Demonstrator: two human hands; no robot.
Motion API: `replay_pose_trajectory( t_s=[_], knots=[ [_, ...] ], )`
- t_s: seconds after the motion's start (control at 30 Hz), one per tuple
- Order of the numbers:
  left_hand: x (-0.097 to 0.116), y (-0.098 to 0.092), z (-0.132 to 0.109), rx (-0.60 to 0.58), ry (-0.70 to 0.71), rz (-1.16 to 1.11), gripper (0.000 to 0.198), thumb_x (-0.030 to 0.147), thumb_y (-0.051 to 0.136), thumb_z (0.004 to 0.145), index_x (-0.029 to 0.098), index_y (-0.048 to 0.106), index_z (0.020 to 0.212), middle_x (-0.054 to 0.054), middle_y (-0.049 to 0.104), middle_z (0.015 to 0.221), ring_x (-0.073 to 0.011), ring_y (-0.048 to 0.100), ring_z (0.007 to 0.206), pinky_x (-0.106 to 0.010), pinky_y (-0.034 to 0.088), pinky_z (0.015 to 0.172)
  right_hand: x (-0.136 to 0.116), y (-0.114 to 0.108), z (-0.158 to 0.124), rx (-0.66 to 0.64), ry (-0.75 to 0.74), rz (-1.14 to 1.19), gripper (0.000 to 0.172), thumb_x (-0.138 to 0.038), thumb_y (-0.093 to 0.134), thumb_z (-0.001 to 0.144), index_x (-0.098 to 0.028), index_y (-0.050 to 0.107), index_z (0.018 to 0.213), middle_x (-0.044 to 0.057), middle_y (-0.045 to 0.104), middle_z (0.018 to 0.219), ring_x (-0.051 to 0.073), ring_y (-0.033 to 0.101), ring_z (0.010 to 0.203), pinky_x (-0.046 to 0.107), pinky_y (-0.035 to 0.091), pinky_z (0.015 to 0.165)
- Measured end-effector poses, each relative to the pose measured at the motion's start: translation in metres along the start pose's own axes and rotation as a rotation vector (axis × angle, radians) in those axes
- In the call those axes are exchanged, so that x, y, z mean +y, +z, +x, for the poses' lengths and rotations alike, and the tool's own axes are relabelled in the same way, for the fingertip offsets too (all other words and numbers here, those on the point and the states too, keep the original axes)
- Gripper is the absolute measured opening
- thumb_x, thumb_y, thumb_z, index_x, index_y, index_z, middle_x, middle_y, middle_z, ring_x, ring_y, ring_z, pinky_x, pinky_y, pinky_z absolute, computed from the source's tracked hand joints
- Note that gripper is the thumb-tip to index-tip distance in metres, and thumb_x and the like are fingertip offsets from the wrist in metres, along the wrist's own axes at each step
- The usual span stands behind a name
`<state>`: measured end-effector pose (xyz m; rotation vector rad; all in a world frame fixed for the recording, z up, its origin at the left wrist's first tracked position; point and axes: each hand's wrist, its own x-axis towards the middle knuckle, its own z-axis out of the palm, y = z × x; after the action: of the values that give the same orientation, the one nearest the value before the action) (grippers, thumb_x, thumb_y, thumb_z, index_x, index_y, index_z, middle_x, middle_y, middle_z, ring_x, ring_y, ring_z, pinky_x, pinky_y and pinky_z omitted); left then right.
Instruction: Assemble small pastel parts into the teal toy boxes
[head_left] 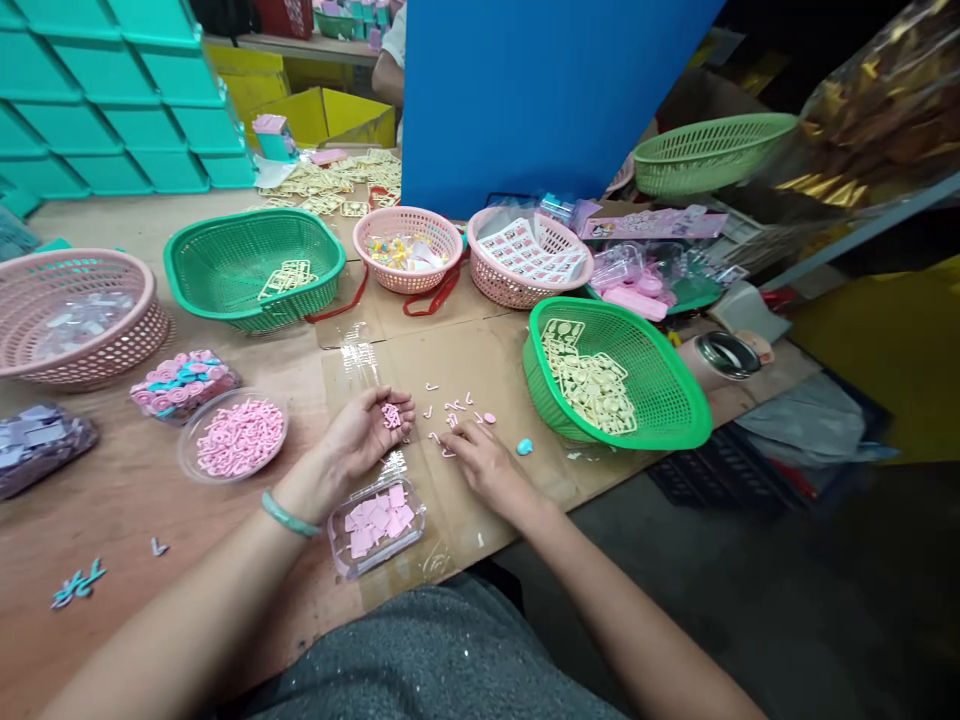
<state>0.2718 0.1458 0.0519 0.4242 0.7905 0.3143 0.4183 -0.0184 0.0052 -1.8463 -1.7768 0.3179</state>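
My left hand (375, 430) is palm up and cupped around a small heap of pink hook-shaped pieces (391, 415). My right hand (484, 460) reaches down to the cardboard, fingers curled and fingertips together among loose pink hook-shaped pieces (454, 406). Whether a piece is between those fingertips is hidden. A pink oval piece (490, 418) and a turquoise piece (524, 447) lie just beyond and beside it. Below my left hand is a clear plastic tray (416, 528) of flat pink pieces. A round clear tub (187, 458) full of pink hook-shaped pieces stands to the left.
Green baskets (694, 405) (180, 265) hold cream plastic frames. Pink baskets (409, 285) (510, 290) (82, 360) stand behind and left. A blue panel (525, 100) rises at the back, near a person's arm (388, 75). Turquoise bins (105, 120) are stacked left; a lidded cup (716, 360) stands right.
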Motion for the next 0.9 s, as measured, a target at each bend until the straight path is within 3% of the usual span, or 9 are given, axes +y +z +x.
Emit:
replay_pose_trajectory(
  t_s=[0.13, 0.3, 0.47, 0.57, 0.63, 0.7, 0.8, 0.9],
  knots=[
    [-0.005, 0.009, -0.006, -0.018, 0.007, 0.046, 0.031, 0.013, 0.042, 0.096, 0.01, 0.065, 0.075, -0.008, 0.066, 0.067, -0.0122, 0.064, 0.057, -0.021, 0.057, 0.055, -0.004, 0.006, -0.011, 0.055, 0.033, 0.038, 0.028, -0.007, 0.044, 0.095, -0.021, 0.066, 0.106, 0.009, 0.064, 0.101, 0.021, 0.061, 0.094, 0.035, 0.054, 0.086],
    [-0.002, 0.008, -0.013, -0.038, -0.013, 0.039, 0.026, 0.013, 0.046, 0.096, 0.009, 0.066, 0.079, -0.009, 0.066, 0.069, -0.0123, 0.064, 0.057, -0.021, 0.057, 0.054, 0.009, -0.021, -0.012, 0.311, 0.188, 0.067, 0.017, -0.017, 0.048, 0.097, -0.022, 0.064, 0.103, 0.008, 0.066, 0.1, 0.02, 0.064, 0.094, 0.034, 0.053, 0.087],
    [0.0, 0.004, -0.029, -0.034, 0.02, -0.018, 0.026, 0.013, 0.046, 0.095, 0.01, 0.067, 0.078, -0.009, 0.067, 0.07, -0.0124, 0.065, 0.06, -0.02, 0.058, 0.056, 0.042, -0.025, -0.007, 0.201, 0.136, -0.058, 0.02, -0.015, 0.046, 0.096, -0.021, 0.065, 0.092, 0.009, 0.07, 0.091, 0.024, 0.064, 0.089, 0.037, 0.052, 0.083],
    [-0.004, -0.01, -0.058, -0.057, 0.058, -0.057, 0.025, 0.015, 0.049, 0.095, 0.008, 0.07, 0.082, -0.01, 0.069, 0.075, -0.0127, 0.067, 0.063, -0.02, 0.058, 0.058, 0.045, -0.02, 0.002, 0.247, 0.14, -0.013, 0.015, -0.019, 0.051, 0.093, -0.021, 0.066, 0.088, 0.009, 0.071, 0.087, 0.025, 0.065, 0.084, 0.039, 0.053, 0.079],
    [-0.008, -0.027, -0.081, -0.046, 0.109, -0.092, 0.024, 0.017, 0.051, 0.094, 0.007, 0.071, 0.084, -0.011, 0.071, 0.08, -0.0145, 0.07, 0.066, -0.02, 0.058, 0.059, 0.033, -0.015, 0.016, 0.308, 0.179, 0.125, 0.01, -0.025, 0.058, 0.091, -0.021, 0.067, 0.09, 0.008, 0.072, 0.089, 0.024, 0.066, 0.083, 0.039, 0.055, 0.078],
    [-0.012, -0.047, -0.102, 0.008, 0.16, -0.146, 0.024, 0.017, 0.051, 0.094, 0.008, 0.071, 0.084, -0.012, 0.072, 0.08, -0.0162, 0.072, 0.067, -0.022, 0.06, 0.061, 0.004, -0.007, 0.038, 0.28, 0.187, 0.355, 0.011, -0.031, 0.062, 0.09, -0.021, 0.068, 0.093, 0.006, 0.073, 0.092, 0.022, 0.068, 0.082, 0.037, 0.057, 0.077],
    [-0.017, -0.077, -0.127, 0.119, 0.209, -0.241, 0.025, 0.017, 0.05, 0.094, 0.009, 0.071, 0.083, -0.011, 0.072, 0.076, -0.0168, 0.072, 0.065, -0.024, 0.061, 0.062, -0.06, 0.014, 0.083, 0.043, 0.061, 0.713, 0.013, -0.034, 0.066, 0.088, -0.022, 0.069, 0.095, 0.004, 0.074, 0.093, 0.018, 0.07, 0.085, 0.033, 0.058, 0.079],
    [-0.015, -0.1, -0.144, 0.211, 0.282, -0.34, 0.028, 0.014, 0.046, 0.095, 0.009, 0.071, 0.083, -0.011, 0.072, 0.074, -0.0164, 0.072, 0.065, -0.024, 0.061, 0.061, -0.117, 0.045, 0.136, -0.168, -0.091, 0.861, 0.014, -0.031, 0.067, 0.087, -0.021, 0.068, 0.096, 0.003, 0.073, 0.093, 0.016, 0.069, 0.087, 0.031, 0.057, 0.081]
  ],
)
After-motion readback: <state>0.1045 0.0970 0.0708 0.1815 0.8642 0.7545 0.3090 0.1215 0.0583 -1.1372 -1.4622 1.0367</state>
